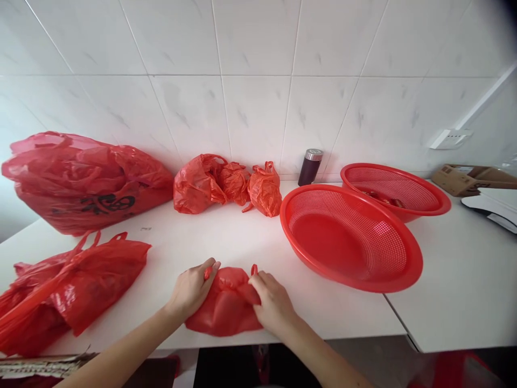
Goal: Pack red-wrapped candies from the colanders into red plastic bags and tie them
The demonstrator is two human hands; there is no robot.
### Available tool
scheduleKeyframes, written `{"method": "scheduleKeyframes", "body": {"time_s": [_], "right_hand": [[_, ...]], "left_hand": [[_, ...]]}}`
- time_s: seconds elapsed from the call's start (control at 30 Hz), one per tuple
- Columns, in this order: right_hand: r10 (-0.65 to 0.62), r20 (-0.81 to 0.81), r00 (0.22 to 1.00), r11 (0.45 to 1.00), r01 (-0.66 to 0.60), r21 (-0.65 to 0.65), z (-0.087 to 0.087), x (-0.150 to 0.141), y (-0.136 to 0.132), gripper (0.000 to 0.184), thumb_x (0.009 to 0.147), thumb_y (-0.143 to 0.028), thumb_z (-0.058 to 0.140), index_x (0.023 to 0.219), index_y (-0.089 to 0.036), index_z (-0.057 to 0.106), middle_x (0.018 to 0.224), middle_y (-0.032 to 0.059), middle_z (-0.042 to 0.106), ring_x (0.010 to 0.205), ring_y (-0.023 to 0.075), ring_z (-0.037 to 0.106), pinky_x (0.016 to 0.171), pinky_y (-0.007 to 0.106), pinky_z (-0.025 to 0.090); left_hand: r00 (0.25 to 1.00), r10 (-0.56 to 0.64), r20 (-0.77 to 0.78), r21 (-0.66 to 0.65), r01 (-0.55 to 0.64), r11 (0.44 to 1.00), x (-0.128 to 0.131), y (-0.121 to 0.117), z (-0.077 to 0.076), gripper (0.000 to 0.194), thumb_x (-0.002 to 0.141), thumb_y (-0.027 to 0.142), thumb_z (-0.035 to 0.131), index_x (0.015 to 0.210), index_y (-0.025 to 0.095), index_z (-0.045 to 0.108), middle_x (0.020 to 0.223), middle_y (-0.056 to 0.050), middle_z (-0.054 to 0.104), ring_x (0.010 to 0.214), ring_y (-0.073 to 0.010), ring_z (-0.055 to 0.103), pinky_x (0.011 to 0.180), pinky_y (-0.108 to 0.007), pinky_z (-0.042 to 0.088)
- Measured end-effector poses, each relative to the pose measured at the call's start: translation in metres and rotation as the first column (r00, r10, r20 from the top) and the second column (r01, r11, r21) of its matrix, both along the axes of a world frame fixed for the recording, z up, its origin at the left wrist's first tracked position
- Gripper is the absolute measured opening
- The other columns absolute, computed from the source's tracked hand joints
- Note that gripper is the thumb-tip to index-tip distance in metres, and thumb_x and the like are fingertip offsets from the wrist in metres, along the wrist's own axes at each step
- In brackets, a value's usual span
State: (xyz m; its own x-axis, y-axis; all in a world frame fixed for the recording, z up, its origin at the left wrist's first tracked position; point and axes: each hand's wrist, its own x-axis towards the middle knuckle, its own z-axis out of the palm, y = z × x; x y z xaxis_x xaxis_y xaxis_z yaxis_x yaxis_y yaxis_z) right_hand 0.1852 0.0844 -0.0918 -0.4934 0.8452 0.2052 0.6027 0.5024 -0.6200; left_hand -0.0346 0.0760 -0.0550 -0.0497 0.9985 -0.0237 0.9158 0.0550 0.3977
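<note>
A red plastic bag [228, 310] lies at the front edge of the white table, bulging a little; what it holds, if anything, is hidden. My left hand [193, 288] is closed on the bag's upper left corner, a bit of red plastic poking out by the thumb. On the opposite side my right hand [274, 302] grips the upper right part, with a small loop of plastic sticking up above the fingers. The bag's top is drawn between both hands.
Red baskets, one bare [331, 242] and one with small items [420, 196], stand right. A dark thermos [310, 168] is by the wall. Knotted red bags [197, 183], a large bag [89, 183] and another bag [97, 285] lie left. A cardboard box [460, 180] sits far right.
</note>
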Motion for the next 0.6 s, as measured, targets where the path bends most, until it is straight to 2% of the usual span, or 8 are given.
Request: {"method": "scheduleKeyframes", "body": {"time_s": [0.07, 0.17, 0.27, 0.4, 0.6], "right_hand": [[-0.015, -0.069, 0.997, 1.0, 0.016, 0.014, 0.001, 0.003, 0.012, 0.038, 0.066, 0.005, 0.042, 0.091, -0.022, 0.051, 0.094, 0.0054, 0.056, 0.085, 0.021, 0.056, 0.07, 0.031, 0.047], [-0.023, -0.14, 0.99, 0.998, 0.03, 0.046, 0.002, 0.002, 0.03, 0.037, 0.067, 0.006, 0.038, 0.09, -0.022, 0.046, 0.095, 0.0056, 0.053, 0.081, 0.0196, 0.054, 0.067, 0.029, 0.046], [-0.035, -0.156, 0.987, 0.998, 0.043, 0.054, -0.007, -0.005, 0.042, 0.036, 0.069, 0.006, 0.037, 0.092, -0.021, 0.044, 0.096, 0.0073, 0.053, 0.086, 0.0207, 0.055, 0.07, 0.03, 0.046], [-0.08, -0.03, 0.996, 0.99, 0.083, 0.117, -0.026, -0.015, 0.05, 0.028, 0.078, 0.003, 0.036, 0.09, -0.019, 0.049, 0.094, 0.0089, 0.057, 0.089, 0.0234, 0.054, 0.07, 0.033, 0.046], [-0.197, 0.141, 0.97, 0.933, 0.141, 0.333, -0.038, -0.022, 0.05, 0.03, 0.083, 0.002, 0.04, 0.1, -0.016, 0.057, 0.09, 0.0086, 0.059, 0.077, 0.0223, 0.049, 0.067, 0.034, 0.041]], "left_hand": [[1.0, 0.013, -0.02, -0.013, -0.013, 1.0, -0.005, 0.0, 0.005, 0.04, 0.098, 0.048, 0.018, 0.07, 0.027, 0.038, 0.058, 0.002, 0.055, 0.056, -0.0218, 0.055, 0.058, -0.029, 0.035], [0.998, 0.023, -0.058, -0.027, -0.025, 0.999, -0.014, -0.001, 0.01, 0.044, 0.098, 0.049, 0.017, 0.072, 0.026, 0.045, 0.061, 0.001, 0.06, 0.058, -0.0214, 0.058, 0.057, -0.029, 0.036], [0.991, 0.05, -0.127, -0.047, -0.056, 0.997, -0.024, -0.001, 0.007, 0.047, 0.097, 0.05, 0.016, 0.075, 0.025, 0.049, 0.063, -0.001, 0.063, 0.06, -0.0222, 0.06, 0.057, -0.03, 0.036], [0.97, 0.054, -0.237, -0.111, -0.082, 0.99, -0.035, 0.001, -0.006, 0.045, 0.098, 0.043, 0.018, 0.082, 0.024, 0.056, 0.07, -0.005, 0.068, 0.066, -0.0245, 0.064, 0.059, -0.032, 0.039], [0.937, 0.032, -0.348, -0.206, -0.11, 0.972, -0.039, 0.008, -0.027, 0.032, 0.098, 0.039, 0.04, 0.104, 0.016, 0.061, 0.086, -0.005, 0.069, 0.069, -0.019, 0.064, 0.072, -0.039, 0.05]]}}
